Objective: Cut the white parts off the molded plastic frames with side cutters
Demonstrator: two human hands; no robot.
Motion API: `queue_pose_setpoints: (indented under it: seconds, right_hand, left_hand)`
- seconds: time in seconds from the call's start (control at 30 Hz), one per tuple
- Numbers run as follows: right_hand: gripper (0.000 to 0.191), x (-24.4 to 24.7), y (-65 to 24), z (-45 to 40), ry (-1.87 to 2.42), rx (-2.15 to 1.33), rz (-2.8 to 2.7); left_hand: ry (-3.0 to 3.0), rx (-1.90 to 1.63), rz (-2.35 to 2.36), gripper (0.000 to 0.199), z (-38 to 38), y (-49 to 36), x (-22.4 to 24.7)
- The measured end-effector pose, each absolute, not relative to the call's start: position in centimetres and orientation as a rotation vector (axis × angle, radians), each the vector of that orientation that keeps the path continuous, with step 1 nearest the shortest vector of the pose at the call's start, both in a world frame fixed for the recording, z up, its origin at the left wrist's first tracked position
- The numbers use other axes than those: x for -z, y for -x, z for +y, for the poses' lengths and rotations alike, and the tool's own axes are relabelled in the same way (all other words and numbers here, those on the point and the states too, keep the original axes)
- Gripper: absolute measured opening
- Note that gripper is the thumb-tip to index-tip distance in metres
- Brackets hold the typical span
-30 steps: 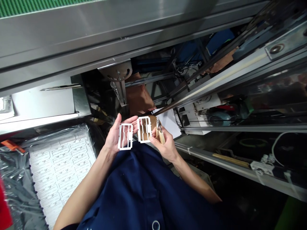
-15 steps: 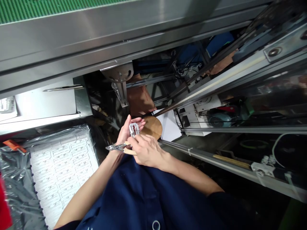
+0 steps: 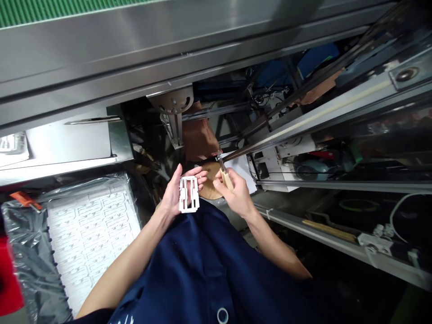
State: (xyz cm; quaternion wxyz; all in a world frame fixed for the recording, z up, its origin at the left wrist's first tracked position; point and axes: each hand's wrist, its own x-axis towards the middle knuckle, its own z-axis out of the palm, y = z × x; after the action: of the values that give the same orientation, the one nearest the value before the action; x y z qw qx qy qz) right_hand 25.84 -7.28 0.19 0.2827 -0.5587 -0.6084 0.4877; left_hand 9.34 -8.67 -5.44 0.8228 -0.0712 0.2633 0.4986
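Note:
A white rectangular plastic frame [image 3: 189, 194] with slots and a long opening lies on the palm of my left hand [image 3: 173, 191]. That hand holds it facing up, with the thumb along one side and the fingertips stretched out past it. To the right, apart from the frame, my right hand [image 3: 236, 191] is closed around a pair of nippers [image 3: 227, 179] with cream handles. Their metal jaws point up and away from me, and the fingers hide part of the handles. Both hands are just above my lap, in front of a round brown stool top [image 3: 209, 184].
A plastic-lined box of white moulded parts [image 3: 91, 238] stands at left, with an orange-handled tool [image 3: 25, 200] on its edge. A metal conveyor side [image 3: 135, 49] crosses ahead. Machine rails [image 3: 320, 185] run along the right. A brown carton [image 3: 200, 139] sits low ahead.
My right hand has moved right, away from the white frame, and the nippers have swung from pointing left to pointing up. The frame now shows fully on my left palm.

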Motion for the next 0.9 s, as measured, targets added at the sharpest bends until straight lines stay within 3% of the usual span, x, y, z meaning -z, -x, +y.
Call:
queue_pose_setpoints:
  seconds: [0.4,0.6,0.73,0.9]
  right_hand:
    - [0.018,1.0,-25.8,-6.9,1.516,-1.257,-1.580]
    - [0.039,2.0,-23.9,-4.5,1.592,-1.060,-1.812]
    - [0.027,2.4,-23.9,-3.4,1.586,-0.848,-1.982]
    - [0.022,3.4,-26.9,-2.1,1.723,-0.665,-1.881]
  left_hand:
    - [0.132,-1.075,0.526,0.056,-7.8,-9.0,4.8]
    - [0.097,-1.060,0.565,0.051,-7.8,-9.4,4.8]
    - [-0.094,-0.981,0.683,0.036,-8.5,-9.6,4.2]
    - [-0.676,-0.766,1.161,0.060,-8.2,-7.0,2.5]
